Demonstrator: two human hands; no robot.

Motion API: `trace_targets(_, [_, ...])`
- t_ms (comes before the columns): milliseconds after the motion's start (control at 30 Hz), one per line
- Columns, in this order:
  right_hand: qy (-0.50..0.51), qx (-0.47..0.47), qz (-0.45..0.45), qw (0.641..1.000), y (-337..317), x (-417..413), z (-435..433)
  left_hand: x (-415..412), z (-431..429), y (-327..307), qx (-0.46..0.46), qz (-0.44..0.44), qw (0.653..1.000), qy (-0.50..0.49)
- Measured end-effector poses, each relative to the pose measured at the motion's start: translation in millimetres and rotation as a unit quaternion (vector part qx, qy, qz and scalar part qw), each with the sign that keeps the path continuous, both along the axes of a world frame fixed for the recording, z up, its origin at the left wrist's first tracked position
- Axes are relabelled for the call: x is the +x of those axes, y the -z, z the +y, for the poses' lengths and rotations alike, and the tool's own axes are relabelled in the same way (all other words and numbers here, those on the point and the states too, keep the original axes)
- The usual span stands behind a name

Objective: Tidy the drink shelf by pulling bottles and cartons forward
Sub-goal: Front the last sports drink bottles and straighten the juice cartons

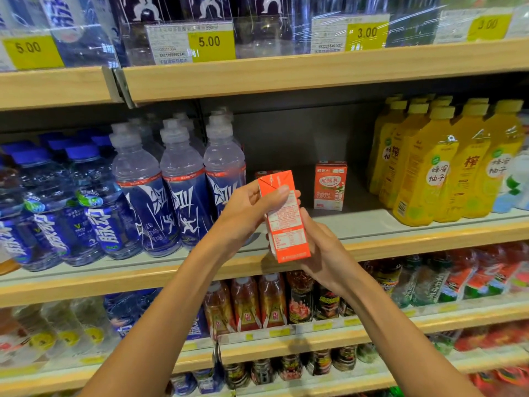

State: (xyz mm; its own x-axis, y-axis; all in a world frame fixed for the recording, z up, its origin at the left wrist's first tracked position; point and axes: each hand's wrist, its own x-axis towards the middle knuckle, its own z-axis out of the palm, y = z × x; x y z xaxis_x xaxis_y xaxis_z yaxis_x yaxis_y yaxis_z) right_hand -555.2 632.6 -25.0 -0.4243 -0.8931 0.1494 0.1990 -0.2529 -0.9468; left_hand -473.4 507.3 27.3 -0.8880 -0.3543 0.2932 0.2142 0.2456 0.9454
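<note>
Carton (283,216) tilted, left hand (246,213) gripping its top, right hand (325,249) gripping its base

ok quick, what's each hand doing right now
Left hand: grips the upper part of the orange carton, thumb across its face.
Right hand: holds the same carton's lower end.

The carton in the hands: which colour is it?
The carton is orange-red with a white printed panel; the head view shows it best.
</note>
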Motion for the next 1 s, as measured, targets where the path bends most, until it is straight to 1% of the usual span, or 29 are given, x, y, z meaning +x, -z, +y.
trace_targets(67, [0.007,-0.008,0.004,1.000,1.4,1.3,-0.2,1.1,1.6,-0.9,-0.026,-0.001,0.999,-0.020])
trace_targets(133, [0.027,-0.019,0.013,0.999,2.7,1.6,-1.2,2.6,4.7,-0.3,-0.048,0.017,0.998,-0.048])
trace_targets(267, [0.116,-0.031,0.059,0.991,3.7,2.9,-6.9,2.9,16.3,6.9,-0.079,0.066,0.988,-0.117])
trace_targets(367, [0.187,-0.034,0.104,0.976,4.9,9.2,-13.5,-5.2,29.0,13.6,-0.050,0.083,0.980,-0.173])
trace_targets(467, [0.215,-0.021,0.151,0.965,9.0,13.7,-17.8,-13.5,33.0,17.5,-0.023,0.087,0.969,-0.231])
trace_targets(533, [0.205,-0.004,0.167,0.964,10.9,11.0,-17.2,-14.0,27.6,19.0,-0.001,0.090,0.971,-0.221])
trace_targets(600, [0.185,0.016,0.187,0.965,10.5,3.6,-12.2,-10.2,20.4,21.5,0.003,0.088,0.982,-0.168])
trace_targets(667, [0.162,0.043,0.210,0.963,9.6,-5.6,-5.4,-5.4,14.6,25.8,-0.014,0.065,0.991,-0.115])
trace_targets(733, [0.164,0.068,0.237,0.955,11.7,-13.8,-1.6,-2.4,11.0,34.3,-0.056,0.035,0.994,-0.088])
trace_targets(767, [0.178,0.079,0.253,0.948,14.7,-16.9,-1.5,-1.8,9.5,38.9,-0.079,0.025,0.993,-0.090])
trace_targets(833, [0.218,0.098,0.273,0.932,21.7,-21.5,-4.4,-0.7,6.1,51.5,-0.128,0.022,0.983,-0.132])
trace_targets(867, [0.238,0.105,0.273,0.926,24.4,-23.9,-6.6,0.9,3.5,59.1,-0.163,0.032,0.972,-0.163])
trace_targets(900, [0.257,0.110,0.269,0.921,26.0,-27.2,-8.9,3.3,-0.4,67.8,-0.211,0.041,0.957,-0.196])
trace_targets(933, [0.274,0.115,0.269,0.916,26.4,-31.3,-10.9,6.5,-4.8,77.2,-0.273,0.047,0.933,-0.229])
trace_targets(967, [0.289,0.120,0.279,0.908,26.0,-36.0,-12.9,10.0,-9.6,86.1,-0.350,0.057,0.900,-0.254])
trace_targets(1000, [0.301,0.126,0.297,0.897,25.1,-40.6,-15.4,12.6,-15.1,94.6,-0.434,0.074,0.859,-0.263])
